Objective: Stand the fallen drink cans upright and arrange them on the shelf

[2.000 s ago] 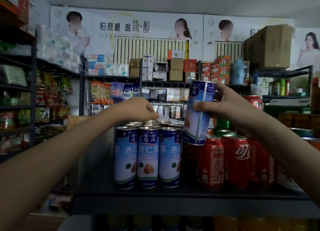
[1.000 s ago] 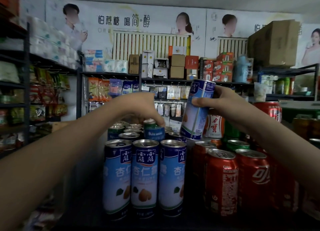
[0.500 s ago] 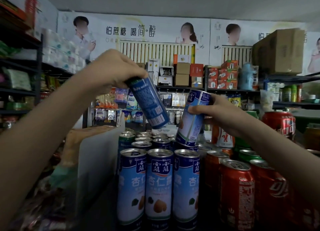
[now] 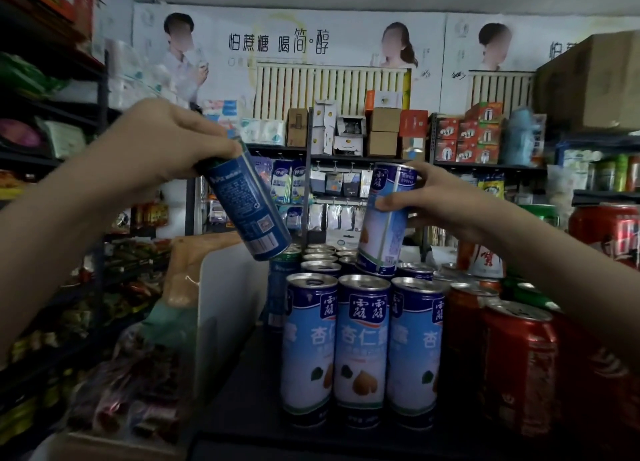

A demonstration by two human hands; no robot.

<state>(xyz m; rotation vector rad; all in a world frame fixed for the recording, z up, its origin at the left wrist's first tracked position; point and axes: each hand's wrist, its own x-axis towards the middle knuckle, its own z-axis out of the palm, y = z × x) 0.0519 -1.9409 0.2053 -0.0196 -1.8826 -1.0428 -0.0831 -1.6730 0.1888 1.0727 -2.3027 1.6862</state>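
Observation:
My left hand (image 4: 166, 138) grips the top end of a dark blue can (image 4: 247, 206), which hangs tilted above the left side of the can rows. In my right hand (image 4: 446, 201) is a pale blue almond drink can (image 4: 386, 218), gripped near its top and leaning slightly, its base just over the upright cans behind the front row. Three pale blue cans (image 4: 362, 350) stand upright in front on the dark shelf (image 4: 242, 401), with several more behind them. A dark blue can (image 4: 278, 287) stands at the left behind the front row.
Red cola cans (image 4: 516, 367) stand upright to the right of the blue ones, with green cans (image 4: 526, 287) behind. A white divider panel (image 4: 225, 315) borders the shelf on the left. Snack packets (image 4: 131, 384) fill the lower left. Racks of goods line the far wall.
My left hand lifted the dark blue can out of the rows and now holds it a little lower and nearer the cans. My right hand has kept the pale can over the back rows.

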